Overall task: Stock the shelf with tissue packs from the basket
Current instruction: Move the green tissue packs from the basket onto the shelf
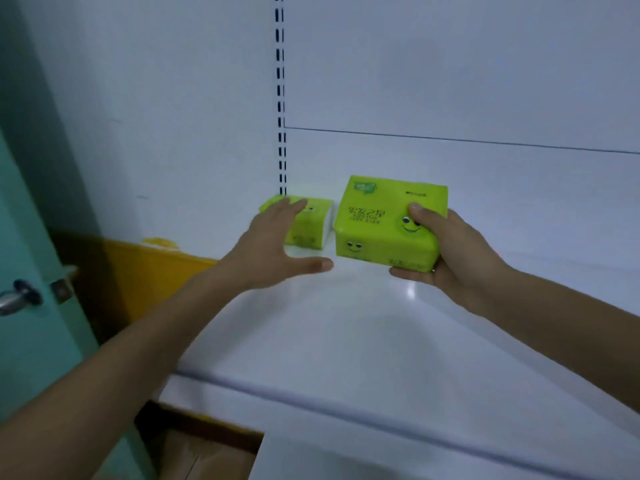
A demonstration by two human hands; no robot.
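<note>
White shelf [363,341], glossy top, seen from above and in front. White back panel [450,64] behind it, with a slotted upright strip [280,98] running down to the shelf's rear left corner.

Two green tissue packs in view, both printed with smiley faces.
- Small tissue pack [308,226]: sits on the shelf at the back, just below the slotted strip, white end panel facing right.
- Large tissue pack [388,220]: just right of the small one, a narrow gap between them. Whether its base touches the shelf cannot be told.

Right hand [446,251]: clasped on the large tissue pack at its right end, thumb pressed on the top face near a smiley, fingers curled under the front lower edge.

Left hand [277,244]: released, fingers spread flat, holding nothing. Fingertips overlap the small tissue pack in the view, thumb pointing toward the large one; actual contact with the pack is unclear.

Left of the shelf: teal door [34,237] with a metal handle [17,299], and a yellow surface [156,265] beyond it.
</note>
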